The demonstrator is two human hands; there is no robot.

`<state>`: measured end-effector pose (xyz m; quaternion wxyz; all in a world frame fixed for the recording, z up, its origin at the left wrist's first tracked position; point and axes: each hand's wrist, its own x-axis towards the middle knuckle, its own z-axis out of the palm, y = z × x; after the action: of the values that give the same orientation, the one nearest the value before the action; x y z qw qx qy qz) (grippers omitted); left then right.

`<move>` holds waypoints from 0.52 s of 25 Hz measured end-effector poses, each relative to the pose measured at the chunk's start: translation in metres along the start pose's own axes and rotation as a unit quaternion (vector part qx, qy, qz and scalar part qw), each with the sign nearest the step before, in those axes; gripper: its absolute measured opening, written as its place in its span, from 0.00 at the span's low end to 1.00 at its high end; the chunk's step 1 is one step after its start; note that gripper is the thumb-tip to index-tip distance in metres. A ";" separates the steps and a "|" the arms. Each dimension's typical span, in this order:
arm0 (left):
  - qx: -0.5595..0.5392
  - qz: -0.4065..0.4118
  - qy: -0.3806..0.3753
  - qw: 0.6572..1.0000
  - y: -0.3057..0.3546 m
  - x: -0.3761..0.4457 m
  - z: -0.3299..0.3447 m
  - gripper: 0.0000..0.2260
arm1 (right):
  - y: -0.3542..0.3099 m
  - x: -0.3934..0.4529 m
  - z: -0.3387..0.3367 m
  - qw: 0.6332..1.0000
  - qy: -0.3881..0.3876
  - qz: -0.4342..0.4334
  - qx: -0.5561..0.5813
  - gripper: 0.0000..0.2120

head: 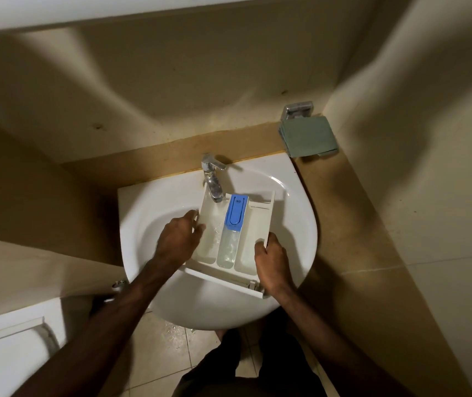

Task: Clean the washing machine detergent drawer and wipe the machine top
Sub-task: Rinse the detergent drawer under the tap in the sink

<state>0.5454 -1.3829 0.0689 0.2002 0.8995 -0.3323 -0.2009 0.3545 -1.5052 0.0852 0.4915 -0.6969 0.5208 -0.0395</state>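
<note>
I have the detergent drawer (230, 239) over the white washbasin (143, 222), its far end tucked under the chrome tap (213, 179), so I judge this is the rinsing step; the machine top is not in view. My left hand (179, 239) grips the drawer's left wall, fingers curled over the edge, and my right hand (270, 260) pinches the right wall near the front panel. Water seems to pool in the left compartment, though I cannot tell whether the tap is running. Next I would tilt the drawer to drain it and work around the blue softener cap (236, 210). A folded green cloth (308, 136) sits on the counter, well apart.
</note>
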 end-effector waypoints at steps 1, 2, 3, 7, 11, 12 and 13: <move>0.032 0.027 0.072 0.997 -0.001 -0.012 -0.001 0.14 | 0.000 0.003 0.004 1.000 -0.008 0.000 0.010 0.11; 0.055 0.077 0.129 0.987 0.000 -0.022 0.001 0.14 | 0.001 0.006 0.007 1.000 -0.014 0.001 0.016 0.11; 0.081 0.149 0.157 0.973 0.003 -0.029 0.004 0.15 | 0.001 0.008 0.010 1.000 -0.016 0.001 0.020 0.12; 0.260 0.316 0.046 0.911 -0.001 -0.016 0.017 0.24 | 0.003 0.019 0.013 0.999 -0.011 0.012 0.030 0.12; 0.276 0.285 -0.043 0.917 0.005 0.004 0.019 0.29 | 0.003 0.026 0.008 1.000 -0.005 -0.005 0.007 0.14; 0.253 0.253 -0.063 0.932 0.012 0.005 0.021 0.33 | 0.004 0.027 0.008 1.000 -0.005 -0.009 0.002 0.14; 0.230 0.221 -0.077 0.945 0.017 0.008 0.024 0.37 | 0.005 0.027 0.009 1.000 -0.005 -0.012 0.003 0.14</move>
<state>0.5298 -1.4056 0.0555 0.0010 0.8067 -0.5747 -0.1379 0.3686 -1.5200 0.0643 0.4960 -0.7016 0.5098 -0.0430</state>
